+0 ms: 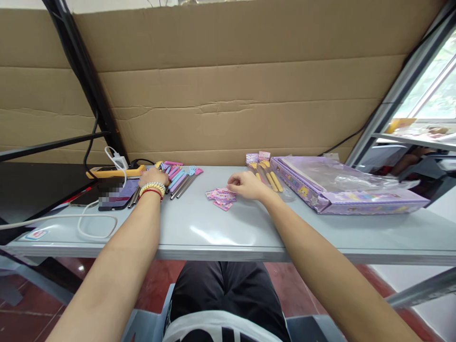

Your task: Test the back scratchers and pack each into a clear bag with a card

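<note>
My left hand, with bead bracelets on the wrist, rests at the near end of a pile of pastel hand-shaped sticks; its fingers are curled over some of them. My right hand lies with fingers bent on the right edge of a small heap of pink sticker cards at the middle of the grey table.
A purple box with clear plastic on top lies at the right. Yellow-handled sticks lie beside it. A phone, a yellow power strip and a white cable sit at the left. A cardboard wall stands behind.
</note>
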Tool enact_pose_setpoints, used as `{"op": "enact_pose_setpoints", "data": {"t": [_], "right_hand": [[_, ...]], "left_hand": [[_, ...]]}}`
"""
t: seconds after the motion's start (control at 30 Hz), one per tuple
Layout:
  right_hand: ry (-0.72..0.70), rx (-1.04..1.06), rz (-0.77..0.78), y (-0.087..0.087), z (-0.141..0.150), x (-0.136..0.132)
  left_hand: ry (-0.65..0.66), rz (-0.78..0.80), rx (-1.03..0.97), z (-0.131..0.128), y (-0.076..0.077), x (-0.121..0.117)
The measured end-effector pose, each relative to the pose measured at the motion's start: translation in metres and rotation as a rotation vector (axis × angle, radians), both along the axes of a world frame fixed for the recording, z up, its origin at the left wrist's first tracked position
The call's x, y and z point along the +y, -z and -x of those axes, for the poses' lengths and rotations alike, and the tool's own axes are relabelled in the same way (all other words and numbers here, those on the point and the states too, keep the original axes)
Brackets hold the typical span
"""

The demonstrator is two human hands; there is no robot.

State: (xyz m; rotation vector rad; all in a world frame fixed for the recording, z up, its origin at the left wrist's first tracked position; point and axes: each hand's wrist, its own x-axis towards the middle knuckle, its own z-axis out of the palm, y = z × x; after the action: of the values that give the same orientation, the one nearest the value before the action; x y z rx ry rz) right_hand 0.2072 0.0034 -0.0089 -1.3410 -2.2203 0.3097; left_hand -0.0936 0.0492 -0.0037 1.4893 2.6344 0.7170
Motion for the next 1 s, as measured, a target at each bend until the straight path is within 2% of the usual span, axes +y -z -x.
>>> {"op": "enact_pose_setpoints", "data": {"t": [0.27, 0.4, 0.47, 0.53, 0.6, 0.67, 0.73, 0.8, 0.9, 1.0], "right_hand": [[-0.005, -0.013, 0.006, -0.002, 0.002, -0.004], [-0.006, -0.019, 0.002, -0.004, 0.003, -0.005], [-0.009, -0.015, 0.001, -0.004, 0.003, -0.006], [-0.011, -0.006, -0.012, -0.005, 0.004, -0.006], [-0.009, 0.014, -0.035, -0.005, 0.005, -0.007], [-0.003, 0.059, -0.046, -0.005, 0.006, -0.008], [-0.010, 0.133, -0.043, -0.005, 0.006, -0.008], [-0.041, 0.221, -0.025, -0.005, 0.005, -0.006], [-0.109, 0.363, 0.048, -0.004, 0.004, -0.002], [-0.134, 0.520, 0.169, -0.004, 0.006, 0.001]], "left_hand": [[0.030, 0.010, -0.002, -0.002, -0.004, -0.003], [0.055, -0.100, 0.017, -0.005, -0.006, -0.002], [0.047, -0.198, 0.004, -0.011, -0.010, -0.001], [0.096, -0.314, -0.035, -0.021, -0.016, -0.002], [0.281, -0.418, -0.095, -0.037, -0.020, -0.005], [0.570, -0.492, -0.138, -0.056, -0.020, -0.011], [0.861, -0.492, -0.176, -0.076, -0.016, -0.020], [1.086, -0.454, -0.174, -0.095, -0.009, -0.029], [1.295, -0.441, -0.160, -0.115, -0.001, -0.041], [1.323, -0.466, -0.175, -0.122, 0.000, -0.047]]}}
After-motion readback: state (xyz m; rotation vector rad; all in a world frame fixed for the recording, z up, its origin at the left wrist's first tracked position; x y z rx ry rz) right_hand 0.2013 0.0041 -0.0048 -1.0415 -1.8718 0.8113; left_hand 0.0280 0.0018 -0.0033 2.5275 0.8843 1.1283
